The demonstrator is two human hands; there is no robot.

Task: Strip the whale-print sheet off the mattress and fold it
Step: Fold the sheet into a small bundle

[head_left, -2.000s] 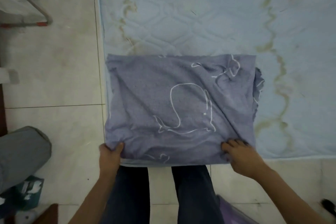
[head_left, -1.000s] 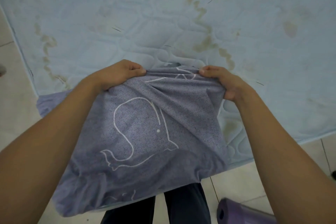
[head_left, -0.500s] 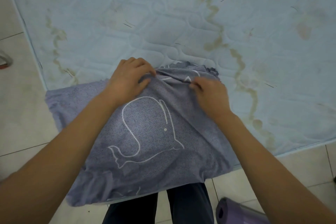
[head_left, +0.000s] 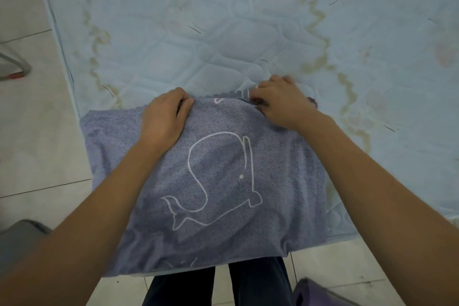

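Observation:
The whale-print sheet (head_left: pixel 223 181), greyish purple with a white whale outline, lies folded into a rectangle on the near corner of the bare, stained light-blue mattress (head_left: pixel 223 32). Its near edge hangs a little over the mattress edge, above my legs. My left hand (head_left: pixel 165 117) rests on the far edge of the sheet, fingers curled round the fabric there. My right hand (head_left: pixel 280 102) lies at the far right corner with its fingers bent into the bunched cloth. Both forearms stretch across the sheet.
Tiled floor (head_left: pixel 32 144) runs along the mattress's left side and near edge. A metal frame with a red tip (head_left: pixel 15 69) sits at far left. A grey object (head_left: pixel 22 236) is at lower left, a purple item (head_left: pixel 323 293) by my right leg.
Two seconds ago my hands held the near edge; they carried it over to the far side. Since half a second ago my hands have spread apart along the far edge and the fold lies flatter.

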